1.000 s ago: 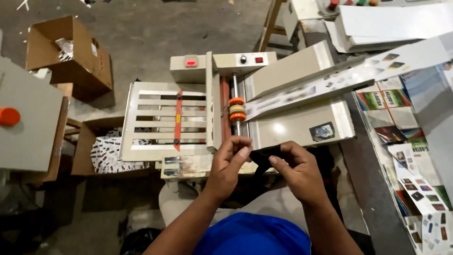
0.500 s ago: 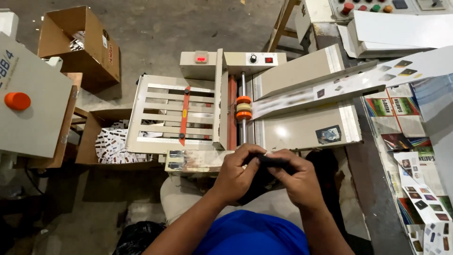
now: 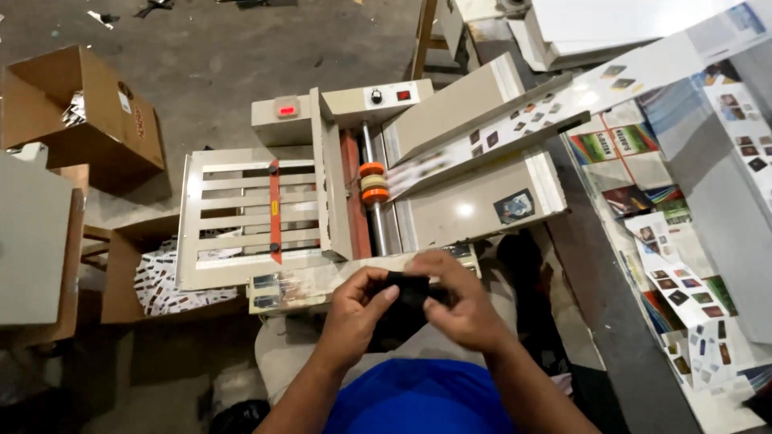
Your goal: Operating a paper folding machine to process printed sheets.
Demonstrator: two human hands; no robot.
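Both my hands meet just above my lap, in front of a beige cutting machine. My left hand and my right hand together grip a small dark stack of cards, fingers closed around its ends. The stack is mostly hidden by my fingers. Just beyond my hands lies the machine's front tray with small printed cards in it. A long printed strip runs from the right into the machine's orange rollers.
A slotted beige output rack is on the machine's left. Open cardboard boxes stand on the concrete floor at left, one holding cut cards. A table with printed sheets borders the right side. A grey cabinet stands at the far left.
My hands have stayed together on the dark stack, drawing slightly closer around it. The camera view shifted a little, with the machine appearing further right and lower.
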